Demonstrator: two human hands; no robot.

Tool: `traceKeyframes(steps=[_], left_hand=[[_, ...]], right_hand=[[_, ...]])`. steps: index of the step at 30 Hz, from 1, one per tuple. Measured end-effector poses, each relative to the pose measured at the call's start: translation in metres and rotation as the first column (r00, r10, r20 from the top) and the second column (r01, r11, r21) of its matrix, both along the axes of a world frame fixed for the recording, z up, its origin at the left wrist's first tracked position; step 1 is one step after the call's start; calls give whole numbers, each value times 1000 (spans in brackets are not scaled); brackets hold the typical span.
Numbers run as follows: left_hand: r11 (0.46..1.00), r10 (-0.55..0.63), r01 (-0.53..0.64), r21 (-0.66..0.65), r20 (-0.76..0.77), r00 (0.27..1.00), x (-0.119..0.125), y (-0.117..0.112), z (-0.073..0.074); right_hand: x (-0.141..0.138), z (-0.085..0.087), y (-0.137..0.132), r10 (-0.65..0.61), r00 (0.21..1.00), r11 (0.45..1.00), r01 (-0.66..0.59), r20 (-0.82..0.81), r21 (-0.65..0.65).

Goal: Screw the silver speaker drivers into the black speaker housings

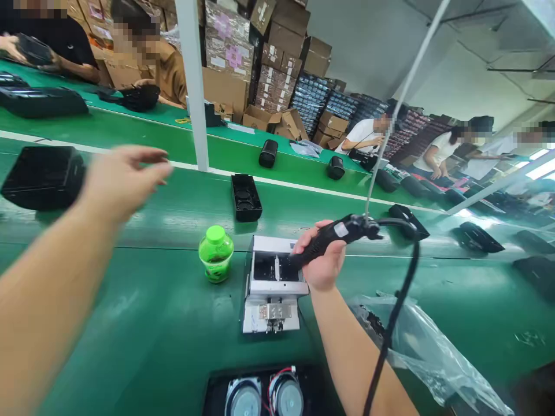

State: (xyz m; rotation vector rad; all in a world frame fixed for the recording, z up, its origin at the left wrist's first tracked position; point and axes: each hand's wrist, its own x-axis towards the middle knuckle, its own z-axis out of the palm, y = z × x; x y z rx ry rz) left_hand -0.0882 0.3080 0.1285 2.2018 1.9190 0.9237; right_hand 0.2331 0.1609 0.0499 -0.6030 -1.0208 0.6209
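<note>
My right hand point(323, 263) is wrapped round a black electric screwdriver point(333, 237), which hangs from a rod and has a thick cable. The screwdriver's front end is over a white-and-black screw feeder point(275, 289) on the green bench; its tip is hard to make out. At the left, my left hand point(125, 179) is in the air, slightly blurred, its fingers apart and holding nothing. A black speaker housing point(43, 176) lies beside that hand's wrist. Close to me lies a dark panel with two round speaker drivers point(264, 398) and red wires.
A green-capped jar point(215, 254) stands left of the feeder. A plastic bag point(429, 341) with small black pieces lies at the right. An open black housing point(246, 197) and others sit on the green conveyor point(299, 202). Several people work across it, before stacked cartons point(277, 75).
</note>
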Motion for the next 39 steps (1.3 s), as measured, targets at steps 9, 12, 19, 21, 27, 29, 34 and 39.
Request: traceKeyframes(steps=[9, 12, 19, 21, 27, 29, 34, 39], left_hand=[[839, -517, 466, -282, -141, 844, 80, 66, -98], [820, -549, 476, -319, -204, 810, 85, 69, -107], [823, -543, 400, -403, -350, 764, 96, 82, -112], [816, -553, 393, -423, -377, 743, 100, 87, -112], [829, -548, 389, -402, -443, 710, 82, 96, -104], [849, -519, 369, -379, -466, 717, 63, 96, -94], [900, -429, 302, -316, -512, 744, -4, 79, -57], [944, -328, 248, -217, -535, 779, -79, 13, -31]], right_hand=[[9, -7, -7, 167, 986, 983, -169, -26, -72], [8, -1, -10, 162, 987, 984, -163, -14, -74], [7, 29, -12, 99, 995, 992, -100, -10, -80], [8, 39, -14, 41, 999, 996, -43, -26, -77], [11, 58, -20, -135, 987, 986, 125, -91, -108], [12, 61, -21, -174, 978, 981, 162, -113, -111], [16, 67, -25, -224, 963, 972, 209, -150, -112], [22, 72, -27, -234, 955, 971, 219, -183, -100]])
